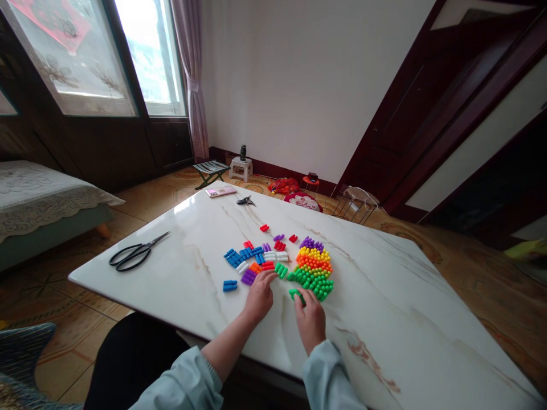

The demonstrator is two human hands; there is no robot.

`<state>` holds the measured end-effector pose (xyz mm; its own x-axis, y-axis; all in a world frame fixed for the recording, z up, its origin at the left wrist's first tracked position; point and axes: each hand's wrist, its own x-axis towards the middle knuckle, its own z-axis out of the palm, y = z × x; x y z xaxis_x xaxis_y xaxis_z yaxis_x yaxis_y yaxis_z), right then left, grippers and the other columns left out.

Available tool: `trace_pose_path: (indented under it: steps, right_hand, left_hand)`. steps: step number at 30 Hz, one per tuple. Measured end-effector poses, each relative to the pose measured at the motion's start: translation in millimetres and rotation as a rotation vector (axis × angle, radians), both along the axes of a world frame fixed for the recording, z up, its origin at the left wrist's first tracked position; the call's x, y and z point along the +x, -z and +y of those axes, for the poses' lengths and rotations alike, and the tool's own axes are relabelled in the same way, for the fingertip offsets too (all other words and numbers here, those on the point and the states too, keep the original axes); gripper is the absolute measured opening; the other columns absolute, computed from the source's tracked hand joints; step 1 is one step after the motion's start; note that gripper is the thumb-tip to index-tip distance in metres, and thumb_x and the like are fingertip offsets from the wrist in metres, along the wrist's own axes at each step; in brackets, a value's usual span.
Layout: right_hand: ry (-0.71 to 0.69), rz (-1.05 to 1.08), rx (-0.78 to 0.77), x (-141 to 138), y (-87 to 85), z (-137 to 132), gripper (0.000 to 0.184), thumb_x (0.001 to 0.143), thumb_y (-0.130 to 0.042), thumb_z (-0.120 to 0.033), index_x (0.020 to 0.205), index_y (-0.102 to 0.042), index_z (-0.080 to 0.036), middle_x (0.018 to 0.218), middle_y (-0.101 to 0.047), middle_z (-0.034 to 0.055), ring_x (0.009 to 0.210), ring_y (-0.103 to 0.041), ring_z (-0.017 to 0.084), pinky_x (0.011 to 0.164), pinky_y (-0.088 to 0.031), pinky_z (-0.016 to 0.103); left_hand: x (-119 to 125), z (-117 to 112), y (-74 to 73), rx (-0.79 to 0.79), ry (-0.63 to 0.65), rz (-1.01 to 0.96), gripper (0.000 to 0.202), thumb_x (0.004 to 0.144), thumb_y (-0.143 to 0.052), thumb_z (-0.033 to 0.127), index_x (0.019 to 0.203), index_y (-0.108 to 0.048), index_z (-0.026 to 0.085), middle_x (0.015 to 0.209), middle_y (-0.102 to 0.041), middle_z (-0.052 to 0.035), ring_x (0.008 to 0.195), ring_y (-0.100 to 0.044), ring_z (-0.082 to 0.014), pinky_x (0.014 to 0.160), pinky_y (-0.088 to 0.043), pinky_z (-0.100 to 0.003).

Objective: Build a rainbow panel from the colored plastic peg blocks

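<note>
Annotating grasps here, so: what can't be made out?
Head view: how the right hand meets the green piece; the hand itself hides the contact.
Head view: what the left hand touches; it covers the spot.
Head view: print on the dark jar, if any; too small.
Head view: rest of the right sleeve; cut off by bottom edge.

A person in a pale blue long-sleeved top was pictured at the near edge of a marble-patterned table [384, 285]. The creased left sleeve [183, 378] ended in a gathered cuff [210, 367] on the forearm, while the right sleeve [330, 376] reached nearer the wrist. The left hand [260, 296] and right hand [310, 320] were bare. Plain black legwear [132, 361] showed below the table's edge.
</note>
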<state>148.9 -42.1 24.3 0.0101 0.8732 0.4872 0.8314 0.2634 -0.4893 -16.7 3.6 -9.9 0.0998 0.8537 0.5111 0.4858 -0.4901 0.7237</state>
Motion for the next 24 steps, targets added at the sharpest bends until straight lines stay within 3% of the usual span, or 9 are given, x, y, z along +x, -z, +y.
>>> trace_pose_path:
  steps: [4, 9, 14, 19, 21, 24]
  right_hand:
    - [0.159, 0.205, 0.038, 15, 6.9, -3, 0.038, 0.09, -0.047, -0.046, 0.097, -0.073, -0.019, 0.094, -0.064, 0.0099, 0.088, -0.06, 0.02, 0.077, -0.048, 0.031]
    - [0.105, 0.378, -0.027, 14, 19.8, 3, 0.036, 0.088, -0.048, -0.041, 0.098, -0.071, -0.015, 0.093, -0.066, 0.0102, 0.077, -0.061, 0.018, 0.072, -0.05, 0.029]
    - [0.087, 0.359, -0.01, 8, 28.8, 17, 0.033, 0.087, -0.047, -0.036, 0.097, -0.069, -0.014, 0.093, -0.068, 0.0122, 0.083, -0.063, 0.021, 0.078, -0.05, 0.033]
    - [0.213, 0.351, 0.097, 5, 26.5, 4, 0.03, 0.089, -0.048, -0.037, 0.098, -0.064, -0.013, 0.091, -0.065, 0.0117, 0.072, -0.06, 0.018, 0.068, -0.05, 0.031]
    - [0.163, 0.283, 0.092, 2, 23.1, -5, 0.026, 0.091, -0.047, -0.035, 0.091, -0.064, -0.015, 0.087, -0.065, 0.0093, 0.075, -0.059, 0.017, 0.07, -0.049, 0.03]
    - [-0.028, 0.132, 0.027, -3, 20.8, -10, 0.023, 0.092, -0.047, -0.028, 0.092, -0.067, -0.017, 0.092, -0.067, 0.009, 0.089, -0.06, 0.019, 0.083, -0.048, 0.033]
  left_hand:
    - [0, 0, -0.3, -0.007, -0.003, 0.005, 0.064, 0.065, -0.037, -0.009, 0.117, -0.062, 0.019, 0.123, -0.06, -0.0087, 0.118, -0.052, -0.0212, 0.102, -0.044, -0.045]
    - [-1, 0, 1.2, -0.01, 0.003, 0.008, 0.064, 0.066, -0.037, -0.009, 0.117, -0.062, 0.019, 0.124, -0.059, -0.0082, 0.119, -0.052, -0.0208, 0.102, -0.044, -0.044]
    - [-1, 0, 1.4, -0.011, 0.006, 0.011, 0.064, 0.066, -0.037, -0.009, 0.117, -0.061, 0.02, 0.124, -0.059, -0.0081, 0.119, -0.052, -0.021, 0.102, -0.044, -0.044]
    - [-1, -1, -1.5, -0.003, 0.004, 0.009, 0.063, 0.066, -0.038, -0.009, 0.116, -0.062, 0.02, 0.124, -0.059, -0.0079, 0.118, -0.052, -0.0207, 0.102, -0.045, -0.043]
    - [-1, -1, -2.7, -0.008, 0.006, 0.002, 0.064, 0.066, -0.037, -0.01, 0.116, -0.062, 0.02, 0.123, -0.059, -0.0078, 0.118, -0.052, -0.0206, 0.102, -0.045, -0.043]
    - [0, -2, -3.6, -0.012, 0.005, -0.01, 0.064, 0.065, -0.037, -0.01, 0.116, -0.063, 0.019, 0.122, -0.06, -0.0081, 0.117, -0.052, -0.0207, 0.102, -0.045, -0.044]
